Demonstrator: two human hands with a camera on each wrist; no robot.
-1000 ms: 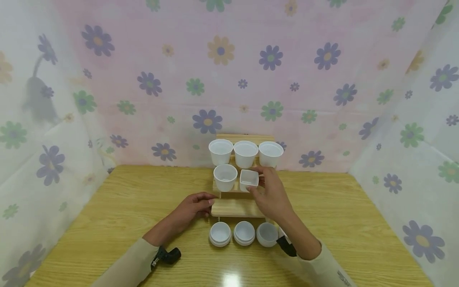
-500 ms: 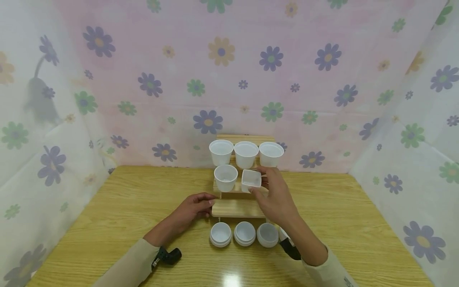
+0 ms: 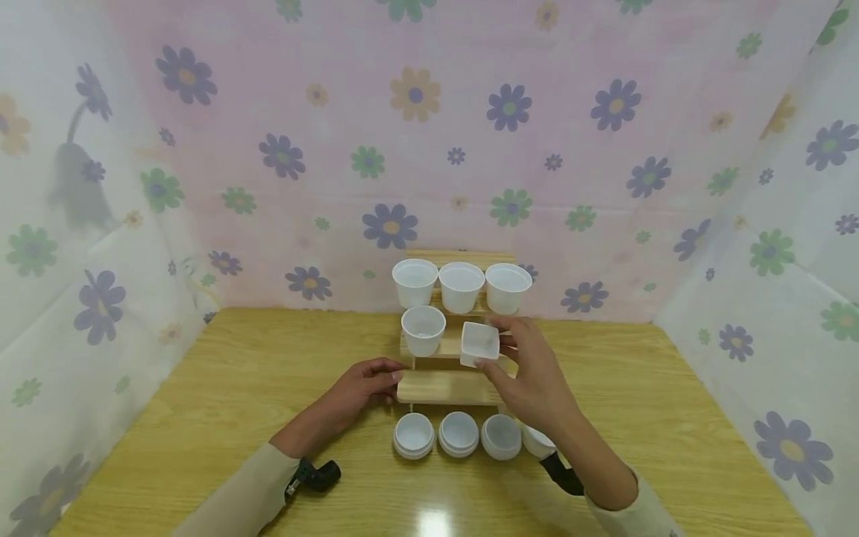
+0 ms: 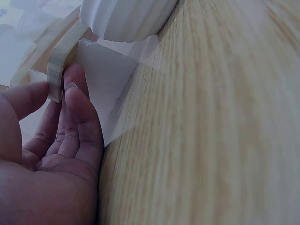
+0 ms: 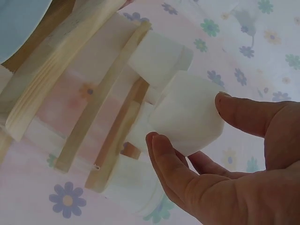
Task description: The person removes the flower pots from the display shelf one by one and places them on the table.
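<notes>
My right hand point(image 3: 533, 380) holds a small square white plastic cup point(image 3: 479, 343) between thumb and fingers, in front of the middle step of a tiered wooden display stand. In the right wrist view the square cup point(image 5: 187, 115) is off the wooden boards, with the thumb on one side and the fingertips opposite. My left hand point(image 3: 365, 384) pinches the left end of the stand's lowest board point(image 3: 443, 388). The left wrist view shows the board's end point(image 4: 57, 70) between thumb and fingers. A round white cup point(image 3: 423, 332) stands on the middle step, left of the square cup.
Three round white cups point(image 3: 461, 287) line the upper step. Several white round jars point(image 3: 413, 436) stand on the wooden table point(image 3: 201, 418) in front of the stand; the rightmost is partly hidden by my right wrist. A flowered cloth point(image 3: 322, 186) hangs behind.
My right hand has moved right and slightly toward me with the square cup, away from the round cup on the middle step. My left hand has stayed on the board.
</notes>
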